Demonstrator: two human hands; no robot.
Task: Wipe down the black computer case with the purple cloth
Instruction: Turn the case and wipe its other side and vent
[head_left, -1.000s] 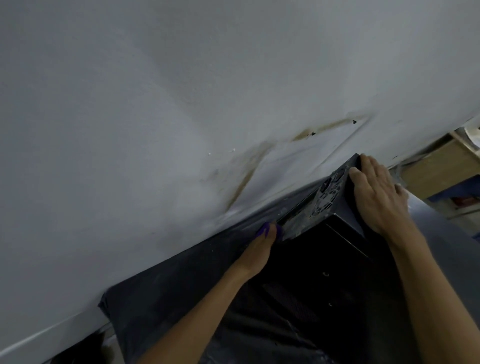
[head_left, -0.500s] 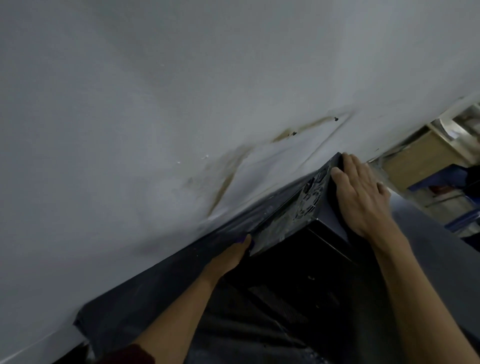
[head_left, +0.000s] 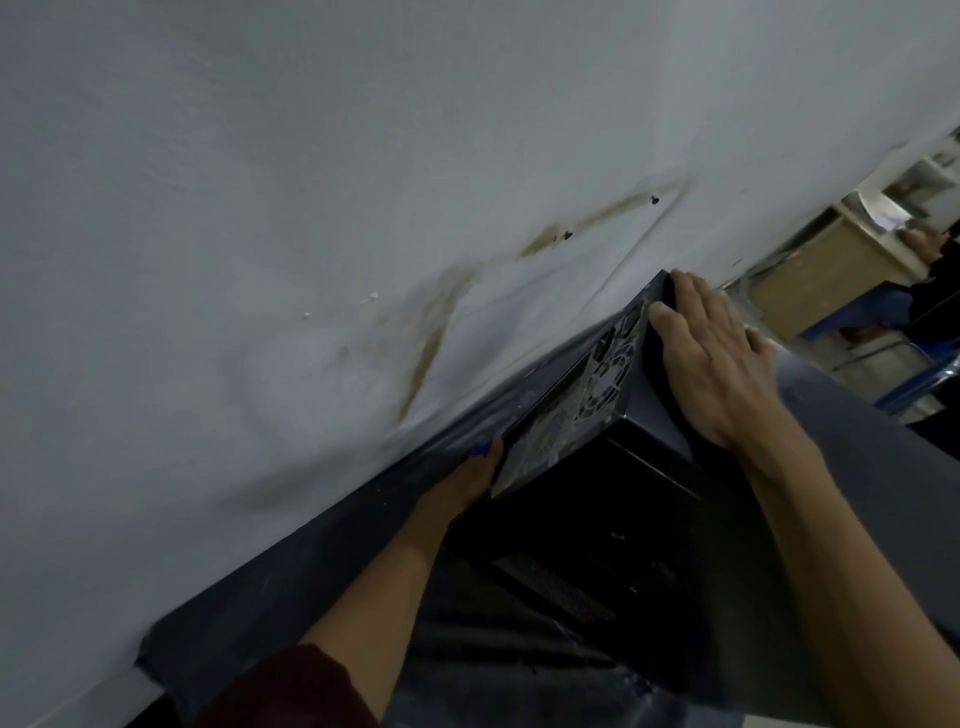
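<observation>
The black computer case (head_left: 597, 525) stands on a dark table, its rear panel with the fan grille (head_left: 602, 384) facing the white wall. My left hand (head_left: 470, 480) reaches into the gap between the rear panel and the wall. It holds the purple cloth (head_left: 479, 449), of which only a small tip shows above the fingers. The rest of the cloth and the fingertips are hidden behind the case edge. My right hand (head_left: 711, 358) lies flat on the case's top side near its far corner, fingers stretched to the edge.
The stained white wall (head_left: 363, 234) runs close behind the case, leaving a narrow gap. The dark table top (head_left: 291, 582) stretches left and right. At the far right stand a wooden cabinet (head_left: 826, 275), blue furniture (head_left: 883, 312) and another person's dark sleeve.
My left hand has slid further down behind the rear panel, so less of the purple cloth shows. My right hand stays on the case's top.
</observation>
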